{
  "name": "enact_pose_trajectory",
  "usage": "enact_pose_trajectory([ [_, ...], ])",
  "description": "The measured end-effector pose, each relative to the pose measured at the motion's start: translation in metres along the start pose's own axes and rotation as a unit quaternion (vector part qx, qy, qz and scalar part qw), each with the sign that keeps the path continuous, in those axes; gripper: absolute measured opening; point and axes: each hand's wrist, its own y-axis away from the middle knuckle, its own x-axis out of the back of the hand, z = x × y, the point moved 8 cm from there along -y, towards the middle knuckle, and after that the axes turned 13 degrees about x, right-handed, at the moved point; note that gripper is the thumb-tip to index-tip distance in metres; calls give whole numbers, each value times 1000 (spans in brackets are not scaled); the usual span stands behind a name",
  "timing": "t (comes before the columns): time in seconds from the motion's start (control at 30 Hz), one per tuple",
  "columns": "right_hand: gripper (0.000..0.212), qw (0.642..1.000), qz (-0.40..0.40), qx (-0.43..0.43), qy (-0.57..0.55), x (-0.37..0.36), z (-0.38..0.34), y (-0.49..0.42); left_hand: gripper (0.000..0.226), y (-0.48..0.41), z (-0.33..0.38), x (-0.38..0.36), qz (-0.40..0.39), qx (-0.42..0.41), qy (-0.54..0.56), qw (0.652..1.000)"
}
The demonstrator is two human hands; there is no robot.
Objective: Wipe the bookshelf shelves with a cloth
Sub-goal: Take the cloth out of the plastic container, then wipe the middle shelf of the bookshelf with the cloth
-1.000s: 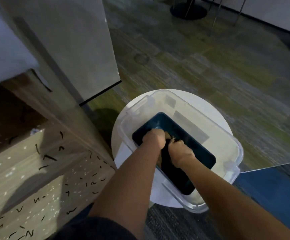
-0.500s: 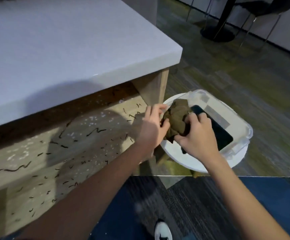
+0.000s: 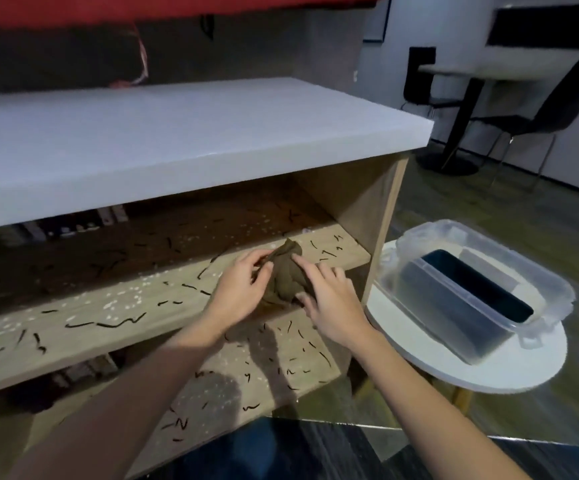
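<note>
A crumpled brown cloth hangs between my two hands, just over the front right end of the wooden bookshelf's upper shelf. My left hand pinches its left side and my right hand grips its right side. Black scraps and white crumbs litter that shelf. The lower shelf beneath my hands carries the same litter. A thick white top covers the bookshelf.
To the right, a clear plastic tub with dark water stands on a small round white table. Books line the back of the upper shelf. A table and dark chairs stand at the far right.
Both hands lifted the cloth out of the tub and carried it left, from above the round table to the upper shelf. My view rose toward the bookshelf.
</note>
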Motion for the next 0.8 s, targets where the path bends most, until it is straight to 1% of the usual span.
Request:
enact_pose_trajectory([
  [0.07, 54, 998, 42, -1, 51, -5, 10, -9, 43, -6, -15, -8, 12, -51, -140, 989],
  [0.1, 51, 996, 68, -11, 55, -6, 17, -13, 47, -9, -23, -14, 14, -67, -201, 977],
  [0.17, 46, 991, 127, -27, 26, -7, 29, -15, 58, -15, -35, -22, 19, -89, -269, 959],
  [0.2, 43, 987, 156, -19, 13, -11, 32, -14, 68, -18, -41, -27, 33, -103, -285, 953],
  [0.27, 40, 983, 183, 6, 10, -19, 36, -15, 85, -23, -50, -32, 68, -120, -301, 944],
  [0.3, 39, 980, 197, 15, 11, -20, 38, -16, 88, -27, -55, -33, 89, -124, -306, 940],
  [0.37, 42, 974, 225, 29, 9, -10, 44, -22, 81, -32, -60, -32, 126, -121, -311, 934],
  [0.4, 47, 970, 238, 36, 17, -5, 48, -28, 75, -33, -61, -32, 146, -123, -313, 930],
  [0.43, 52, 970, 239, 32, 34, 2, 55, -34, 71, -33, -61, -33, 154, -122, -318, 927],
  [0.5, 58, 977, 199, 3, 79, 10, 75, -56, 66, -32, -61, -35, 145, -106, -315, 932],
  [0.6, 56, 988, 109, -54, 94, 2, 110, -87, 68, -33, -61, -32, 142, -79, -318, 934],
  [0.67, 52, 990, 74, -73, 99, -10, 119, -97, 70, -34, -62, -31, 154, -76, -331, 928],
  [0.73, 47, 989, 67, -65, 118, -23, 114, -102, 70, -35, -60, -30, 172, -78, -331, 925],
  [0.8, 45, 990, 58, -9, 125, -42, 92, -106, 71, -36, -63, -30, 182, -70, -328, 924],
])
